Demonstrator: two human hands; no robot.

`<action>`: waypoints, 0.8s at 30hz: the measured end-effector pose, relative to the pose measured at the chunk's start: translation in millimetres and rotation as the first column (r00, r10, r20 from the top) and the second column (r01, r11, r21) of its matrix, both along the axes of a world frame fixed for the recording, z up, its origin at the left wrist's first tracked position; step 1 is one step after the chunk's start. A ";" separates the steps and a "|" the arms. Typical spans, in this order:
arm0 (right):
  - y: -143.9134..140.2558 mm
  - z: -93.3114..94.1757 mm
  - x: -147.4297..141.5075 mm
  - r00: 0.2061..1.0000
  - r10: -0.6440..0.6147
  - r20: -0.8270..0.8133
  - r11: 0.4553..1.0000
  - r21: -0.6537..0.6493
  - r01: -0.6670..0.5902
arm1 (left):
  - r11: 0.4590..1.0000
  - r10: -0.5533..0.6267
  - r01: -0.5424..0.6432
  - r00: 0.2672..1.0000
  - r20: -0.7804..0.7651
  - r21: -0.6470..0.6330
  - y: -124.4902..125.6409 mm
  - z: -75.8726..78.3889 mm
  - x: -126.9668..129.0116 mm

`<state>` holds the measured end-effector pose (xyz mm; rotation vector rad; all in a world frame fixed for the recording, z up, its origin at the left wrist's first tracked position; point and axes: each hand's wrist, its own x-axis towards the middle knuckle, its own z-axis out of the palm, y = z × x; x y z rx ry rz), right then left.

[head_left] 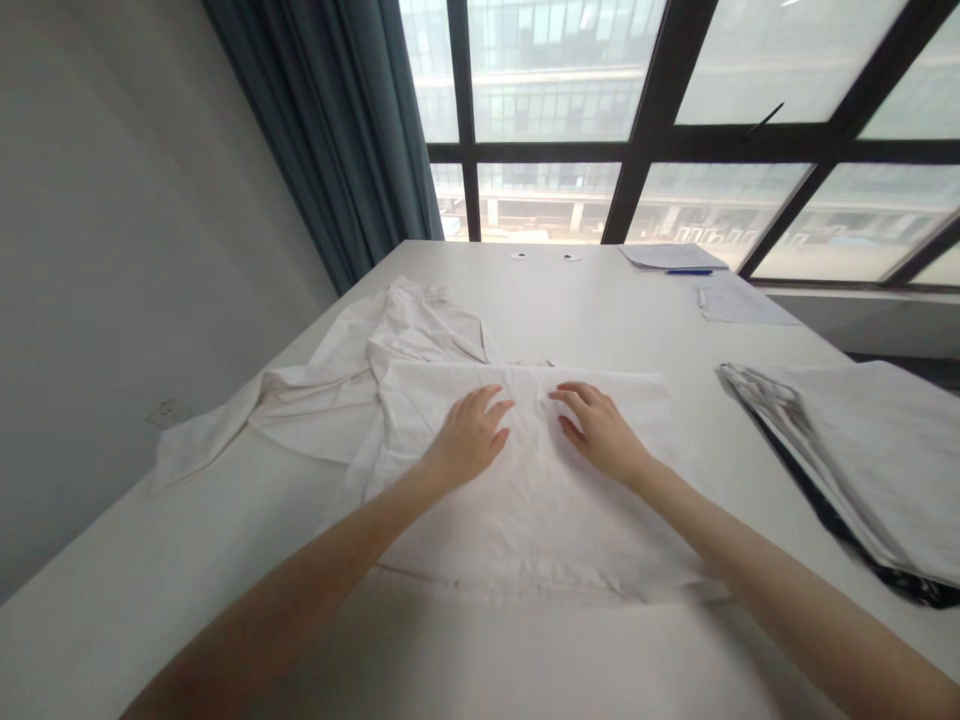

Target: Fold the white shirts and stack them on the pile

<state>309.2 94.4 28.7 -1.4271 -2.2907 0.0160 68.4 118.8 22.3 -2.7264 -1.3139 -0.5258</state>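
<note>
Smoothing step: left hand (pixel 469 440) and right hand (pixel 600 430) lie open, palms flat on white garment (pixel 525 490), mid-counter (pixel 525 650). Next move likely needs gripping an edge. Sleeve side bunched at left; stacked fabric (pixel 862 450) right; papers (pixel 675 256) far.

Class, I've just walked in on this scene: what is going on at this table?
A person has both hands flat on a white shirt spread over a white table. The left hand and right hand press palms down near the middle, close together; neither has a grip on the cloth. A sleeve trails off to the left. A stack of folded cloth lies to the right, with papers and a pen by the window.
</note>
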 end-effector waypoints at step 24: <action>43.6 -41.8 152.1 0.805 -0.589 -0.077 0.796 -0.232 0.560 | 0.825 0.559 -0.551 0.828 0.039 -0.123 107.0 -7.2 -124.8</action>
